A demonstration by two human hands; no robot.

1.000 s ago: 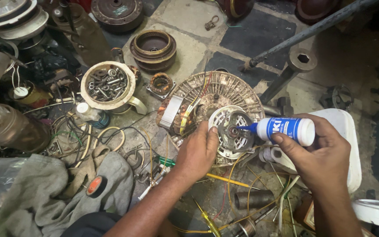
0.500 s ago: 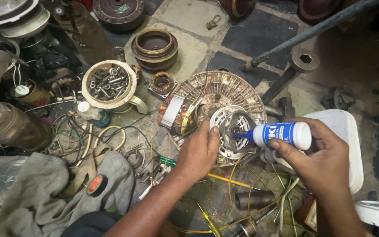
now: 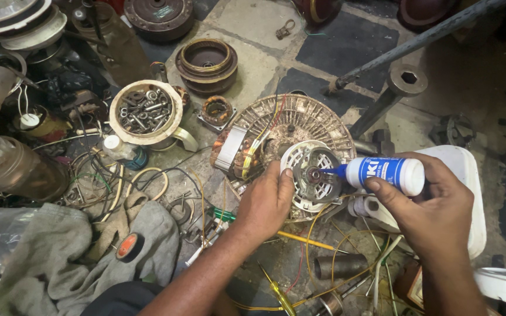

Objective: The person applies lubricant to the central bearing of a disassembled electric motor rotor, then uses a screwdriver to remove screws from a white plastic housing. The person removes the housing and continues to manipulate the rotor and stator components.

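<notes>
A round fan motor (image 3: 300, 126) with copper windings lies on the floor at centre. On its near side sits a white slotted end cover (image 3: 313, 174) with a metal hub. My left hand (image 3: 266, 202) grips the left edge of that cover, thumb on its rim. My right hand (image 3: 426, 213) holds a small white squeeze bottle (image 3: 385, 174) with a blue label, lying sideways. Its blue nozzle tip touches the cover's hub.
A white cup of nuts and bolts (image 3: 146, 111) stands at left, by tangled wires (image 3: 112, 181) and a grey cloth (image 3: 60, 257) carrying a tape roll (image 3: 129, 247). A brown motor shell (image 3: 206, 61) lies behind. A white plastic container (image 3: 467, 193) sits under my right hand. A yellow screwdriver (image 3: 276, 289) lies near.
The bottle's nozzle has stayed at the hub while my right hand shifted slightly lower and right. My left hand keeps its grip on the cover.
</notes>
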